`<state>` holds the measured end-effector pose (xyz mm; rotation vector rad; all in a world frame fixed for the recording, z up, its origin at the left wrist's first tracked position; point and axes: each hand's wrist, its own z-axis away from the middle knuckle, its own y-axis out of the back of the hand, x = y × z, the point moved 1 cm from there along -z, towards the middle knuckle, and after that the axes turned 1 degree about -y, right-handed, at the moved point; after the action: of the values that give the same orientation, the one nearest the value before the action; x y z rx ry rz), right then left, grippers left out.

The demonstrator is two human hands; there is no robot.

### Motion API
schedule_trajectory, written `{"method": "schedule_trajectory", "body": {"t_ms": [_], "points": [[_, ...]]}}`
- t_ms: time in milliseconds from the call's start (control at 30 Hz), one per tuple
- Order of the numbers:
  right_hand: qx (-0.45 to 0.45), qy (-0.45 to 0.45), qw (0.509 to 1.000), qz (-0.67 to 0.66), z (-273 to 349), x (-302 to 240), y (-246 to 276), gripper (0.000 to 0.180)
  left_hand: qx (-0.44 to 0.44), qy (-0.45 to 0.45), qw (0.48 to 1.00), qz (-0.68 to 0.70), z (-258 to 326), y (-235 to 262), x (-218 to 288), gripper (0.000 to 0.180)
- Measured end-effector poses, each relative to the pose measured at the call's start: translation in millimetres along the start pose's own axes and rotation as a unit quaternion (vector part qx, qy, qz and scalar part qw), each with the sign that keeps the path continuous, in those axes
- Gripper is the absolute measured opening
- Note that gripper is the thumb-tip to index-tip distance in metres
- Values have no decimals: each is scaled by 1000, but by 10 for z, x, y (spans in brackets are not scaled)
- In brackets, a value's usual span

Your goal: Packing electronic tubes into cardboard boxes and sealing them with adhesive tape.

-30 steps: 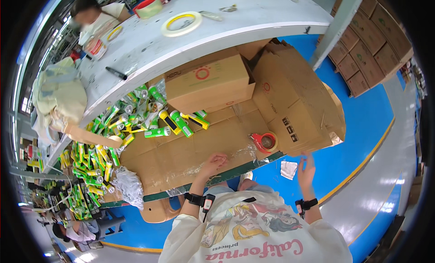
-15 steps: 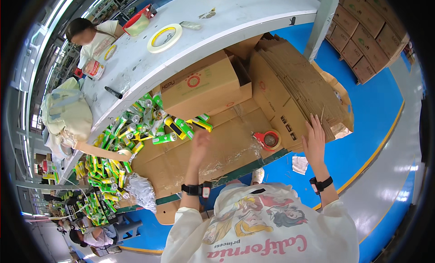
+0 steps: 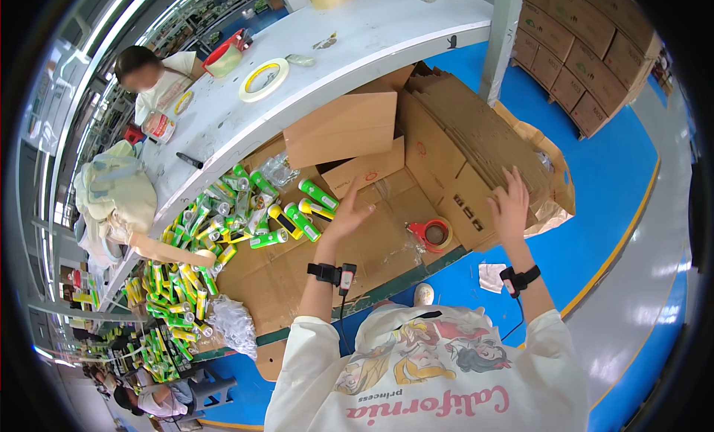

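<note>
My left hand (image 3: 349, 220) is raised over the cardboard-covered bench (image 3: 297, 290), fingers apart and holding nothing. Beyond it lies an open brown carton (image 3: 342, 130) with a flap lifted. To that hand's left are several green and yellow flashlights (image 3: 301, 220), some in clear wrapping. My right hand (image 3: 510, 207) is open too, its fingers bent and spread by the near edge of a leaning stack of flattened cartons (image 3: 483, 130); whether it touches them I cannot tell. Between my hands, a red tape dispenser (image 3: 428, 235) rests on the bench.
A grey shelf (image 3: 327, 52) crosses above the bench, bearing tape rolls (image 3: 264, 80), a jar (image 3: 158, 127) and a black marker (image 3: 190, 160). More flashlights pile up leftward near crumpled white plastic (image 3: 232, 324). Stacked cartons (image 3: 580, 60) stand far right. Other people are at left.
The carton has turned and tipped away, its flap now raised. My left hand has opened and shifted right. The right hand has drawn back slightly, its fingers more bent.
</note>
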<state>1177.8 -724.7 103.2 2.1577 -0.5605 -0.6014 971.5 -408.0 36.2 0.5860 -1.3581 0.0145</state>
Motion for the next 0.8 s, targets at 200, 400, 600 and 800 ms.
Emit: {"method": "schedule_trajectory", "body": {"t_ms": [200,400,600,800], "points": [[-165,-76,970,-164,-194,132,1407,16,49,46,997,23,636,-54,7,81],[-262,57,957,-112,-87,-52,2437,11,122,96,944,291,988,-523,577,68],[-317,271,897,-150,-437,-824,1829,11,260,50,873,411,1684,-357,283,73],[-342,509,762,-206,-365,-1737,1060,8,399,38,833,380,2774,-33,87,70]]}}
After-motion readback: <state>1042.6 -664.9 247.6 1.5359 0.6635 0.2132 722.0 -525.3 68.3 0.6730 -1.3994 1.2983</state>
